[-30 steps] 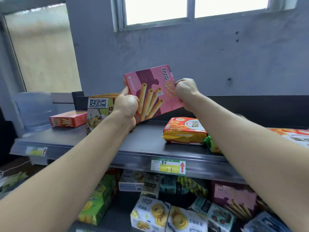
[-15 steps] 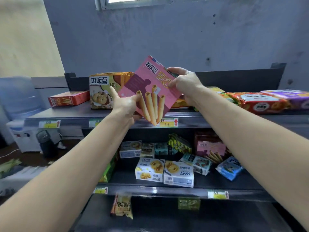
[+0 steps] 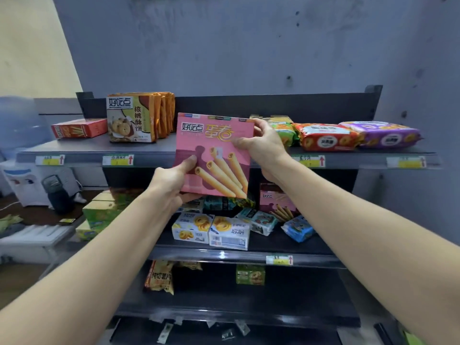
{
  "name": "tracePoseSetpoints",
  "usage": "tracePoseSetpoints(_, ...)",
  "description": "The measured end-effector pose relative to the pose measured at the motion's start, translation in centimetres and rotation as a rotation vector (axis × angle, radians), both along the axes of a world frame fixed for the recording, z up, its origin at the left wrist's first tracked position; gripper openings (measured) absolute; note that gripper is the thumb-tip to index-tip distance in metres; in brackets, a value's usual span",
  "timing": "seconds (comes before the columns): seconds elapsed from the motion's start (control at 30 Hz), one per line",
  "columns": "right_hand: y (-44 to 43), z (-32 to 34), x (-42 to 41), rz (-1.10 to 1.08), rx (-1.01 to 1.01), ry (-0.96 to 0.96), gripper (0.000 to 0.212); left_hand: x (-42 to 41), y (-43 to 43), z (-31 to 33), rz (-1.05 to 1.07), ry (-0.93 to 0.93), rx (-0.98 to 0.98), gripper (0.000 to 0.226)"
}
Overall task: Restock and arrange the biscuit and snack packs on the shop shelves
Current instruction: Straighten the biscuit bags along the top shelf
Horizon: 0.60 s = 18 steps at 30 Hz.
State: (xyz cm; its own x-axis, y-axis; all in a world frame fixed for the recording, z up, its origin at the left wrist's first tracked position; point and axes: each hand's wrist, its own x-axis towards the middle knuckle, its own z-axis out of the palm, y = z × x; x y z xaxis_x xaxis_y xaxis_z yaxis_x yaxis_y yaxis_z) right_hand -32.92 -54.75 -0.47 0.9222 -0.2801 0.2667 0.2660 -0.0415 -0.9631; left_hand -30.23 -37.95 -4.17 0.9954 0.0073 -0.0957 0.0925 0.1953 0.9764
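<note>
- The pink egg-roll box (image 3: 214, 155) has come off the top shelf (image 3: 163, 146). A second ago it leaned tilted on that shelf; now it hangs upright just in front of the shelf's lip, face toward the camera.
- The left hand (image 3: 171, 180) grips its lower left corner, thumb on the front. The right hand (image 3: 263, 145) curls round its upper right edge.
- A matching pink box (image 3: 273, 199) stands one level below the top shelf, so regrouping there looks likely.

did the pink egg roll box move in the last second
Yes. The pink egg roll box has come down and outward off the top shelf: its lower half now hangs below the shelf's front edge, away from the walnut biscuit boxes.
</note>
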Motion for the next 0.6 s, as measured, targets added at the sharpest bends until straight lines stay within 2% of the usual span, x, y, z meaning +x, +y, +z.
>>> tracePoseSetpoints(0.17, -3.8, -3.5, -3.7, 0.13, -0.004, 0.079, 0.083, -4.0, -3.6, -3.4, -0.083, 0.072, 0.05, 0.038)
tracePoseSetpoints(0.33, -7.7, -7.5, -6.1, 0.117, -0.075, 0.156, 0.09, -6.6, -7.4, -6.5, -0.165, 0.187, 0.162, 0.015)
tracePoseSetpoints(0.4, -9.2, -8.9, -6.8, 0.091, -0.107, 0.202, 0.085, -7.2, -8.8, -7.5, -0.168, 0.23, 0.176, 0.014)
tracePoseSetpoints(0.53, -12.2, -12.3, -7.6, 0.063, -0.225, 0.317, 0.046, -7.5, -11.2, -10.1, -0.21, 0.321, 0.2, 0.01)
tracePoseSetpoints(0.6, -13.7, -14.4, -7.6, 0.063, -0.241, 0.368, 0.044, -7.4, -12.3, -11.6, -0.244, 0.367, 0.21, 0.007)
